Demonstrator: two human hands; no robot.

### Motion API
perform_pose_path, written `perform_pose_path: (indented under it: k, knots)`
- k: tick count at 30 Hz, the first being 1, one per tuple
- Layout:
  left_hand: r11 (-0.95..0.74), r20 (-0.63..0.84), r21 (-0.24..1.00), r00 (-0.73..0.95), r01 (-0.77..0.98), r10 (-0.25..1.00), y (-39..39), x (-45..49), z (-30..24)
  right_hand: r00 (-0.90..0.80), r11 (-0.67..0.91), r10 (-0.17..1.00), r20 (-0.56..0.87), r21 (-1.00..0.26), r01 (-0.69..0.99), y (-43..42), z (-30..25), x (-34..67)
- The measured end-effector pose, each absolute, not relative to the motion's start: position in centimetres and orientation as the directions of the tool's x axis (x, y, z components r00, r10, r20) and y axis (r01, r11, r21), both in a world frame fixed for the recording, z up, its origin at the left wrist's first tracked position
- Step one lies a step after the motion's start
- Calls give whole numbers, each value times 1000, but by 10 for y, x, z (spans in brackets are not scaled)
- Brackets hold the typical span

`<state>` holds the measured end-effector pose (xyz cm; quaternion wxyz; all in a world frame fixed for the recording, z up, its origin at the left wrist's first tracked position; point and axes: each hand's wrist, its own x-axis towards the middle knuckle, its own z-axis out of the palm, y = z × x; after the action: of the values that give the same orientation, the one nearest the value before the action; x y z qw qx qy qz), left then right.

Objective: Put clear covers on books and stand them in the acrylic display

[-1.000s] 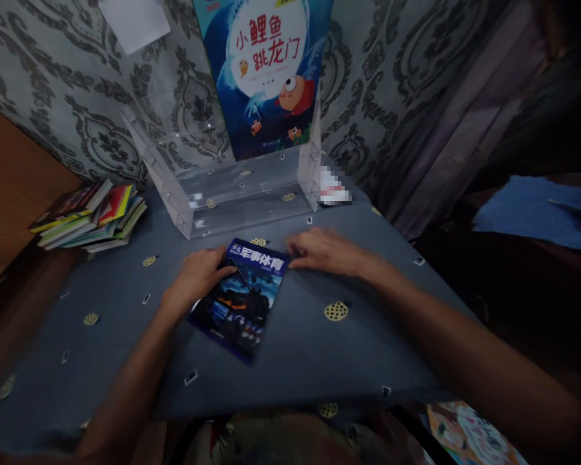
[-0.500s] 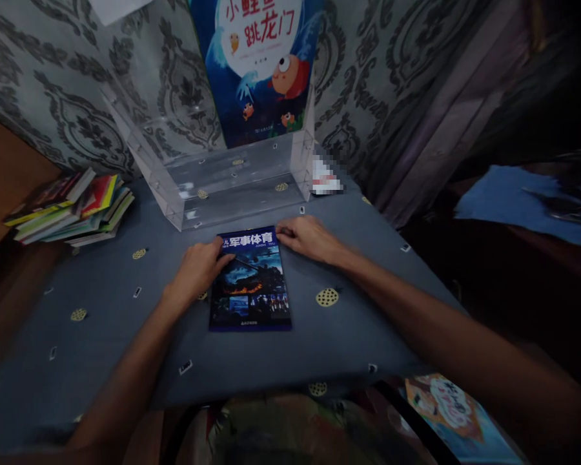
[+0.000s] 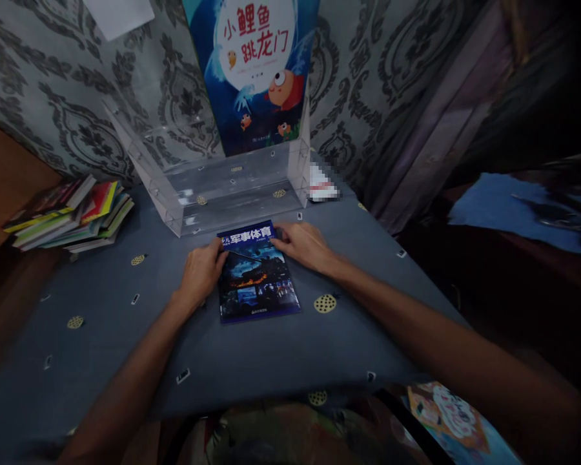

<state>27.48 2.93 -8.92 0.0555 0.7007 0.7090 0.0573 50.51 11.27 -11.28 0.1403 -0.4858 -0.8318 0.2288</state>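
Observation:
A dark blue book (image 3: 259, 278) with a tank picture and white Chinese lettering on its cover lies slightly turned on the table. At its upper left edge is my left hand (image 3: 201, 265), closed on the book with the thumb by the cover. My right hand (image 3: 305, 245) grips the upper right corner, its thumb over the cover and the other fingers curled beyond the edge. Just past the book stands a clear acrylic rack (image 3: 174, 216), its bottom shelf facing me.
A picture book (image 3: 256, 97) with a red fish stands upright behind the rack. Several books (image 3: 72, 213) are piled at the left. A blurred white packet (image 3: 322, 184) sits right of the rack. Below the table's front edge lies a colourful book (image 3: 459, 420). Blue cloth (image 3: 494, 203) is at far right.
The book has turned, with its lower end swinging right and lifting slightly in view. Both hands stay at its upper edges, and the right thumb now lies further over the cover.

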Motion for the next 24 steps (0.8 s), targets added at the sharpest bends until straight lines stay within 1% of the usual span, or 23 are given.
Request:
perform_pose_path:
  k: [5,11,14,18,24]
  knots:
    - [9,55,183,-19,983,998,34,271,-96,-445,396,896,10,-473,787,111,-111,499]
    - [-8,131,186,-17,983,991,44,264,-104,-479,447,878,7,-374,813,118,-106,494]
    - [-22,176,181,-10,983,984,51,260,-110,-477,447,879,-12,-326,833,120,-102,491]
    - [-19,206,148,-12,989,979,61,257,-115,-472,441,881,-41,-290,849,123,-99,487]
    - [21,184,75,-34,997,982,70,261,-113,-468,439,883,-40,-286,852,128,-99,484]
